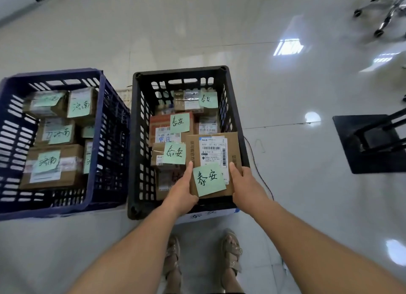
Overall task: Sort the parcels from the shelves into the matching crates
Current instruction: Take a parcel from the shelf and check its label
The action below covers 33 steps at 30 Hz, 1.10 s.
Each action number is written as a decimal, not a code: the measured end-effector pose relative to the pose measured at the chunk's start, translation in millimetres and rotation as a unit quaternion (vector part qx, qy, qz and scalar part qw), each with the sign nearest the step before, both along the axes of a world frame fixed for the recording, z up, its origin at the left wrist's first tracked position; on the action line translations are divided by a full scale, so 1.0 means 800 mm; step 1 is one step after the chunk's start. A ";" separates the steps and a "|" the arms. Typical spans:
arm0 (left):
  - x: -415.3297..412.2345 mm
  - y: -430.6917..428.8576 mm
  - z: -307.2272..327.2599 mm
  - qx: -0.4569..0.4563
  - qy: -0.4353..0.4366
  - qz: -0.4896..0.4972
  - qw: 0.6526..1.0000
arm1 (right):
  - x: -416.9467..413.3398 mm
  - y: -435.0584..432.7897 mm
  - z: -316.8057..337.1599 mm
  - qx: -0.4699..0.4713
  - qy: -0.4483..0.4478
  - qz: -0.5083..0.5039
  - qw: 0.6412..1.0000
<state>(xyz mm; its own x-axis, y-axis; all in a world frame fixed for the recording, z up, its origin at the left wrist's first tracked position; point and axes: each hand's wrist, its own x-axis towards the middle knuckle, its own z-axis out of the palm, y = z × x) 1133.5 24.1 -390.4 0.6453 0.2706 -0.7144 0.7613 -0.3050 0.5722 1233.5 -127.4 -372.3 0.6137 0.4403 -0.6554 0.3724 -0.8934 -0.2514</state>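
Note:
I hold a flat brown cardboard parcel [213, 159] with a white shipping label and a green handwritten note over the near right corner of the black crate [137, 139]. My left hand [183, 188] grips its left edge and my right hand [241, 179] grips its right edge. Inside the black crate lie several parcels with green notes bearing the same two characters. The blue crate [100, 126] to the left holds several parcels with green notes showing different characters.
Both crates stand on a glossy white tiled floor. A black stand base [360, 144] sits to the right, and a chair's wheeled legs [377, 14] are at the far right. A thin dark cable [257, 164] runs beside the black crate. My sandalled feet are below.

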 end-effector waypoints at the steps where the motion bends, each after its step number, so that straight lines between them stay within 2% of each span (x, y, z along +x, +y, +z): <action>1: 0.001 0.001 -0.004 0.003 0.002 -0.002 1.000 | 0.001 0.002 -0.005 -0.006 0.004 0.003 1.000; 12: 0.016 0.012 -0.074 0.038 0.037 -0.037 0.998 | 0.023 0.034 -0.080 -0.064 0.051 0.039 0.996; 20: 0.038 0.027 -0.123 0.070 0.046 -0.086 0.993 | 0.039 0.066 -0.125 -0.098 0.045 0.005 0.994; 28: 0.027 0.033 -0.124 0.077 0.031 -0.147 0.986 | 0.021 0.065 -0.115 -0.108 0.008 -0.013 0.994; 33: 0.027 0.024 -0.126 0.073 0.034 -0.144 0.986 | 0.015 0.068 -0.112 -0.128 -0.008 -0.012 0.992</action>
<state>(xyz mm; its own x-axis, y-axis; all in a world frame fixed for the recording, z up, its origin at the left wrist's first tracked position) 1155.1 43.3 -491.4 0.6621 0.1860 -0.7259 0.6661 -0.5898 0.4565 1245.4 -72.6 -461.6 0.6334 0.2455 -0.7338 0.3519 -0.9360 -0.0094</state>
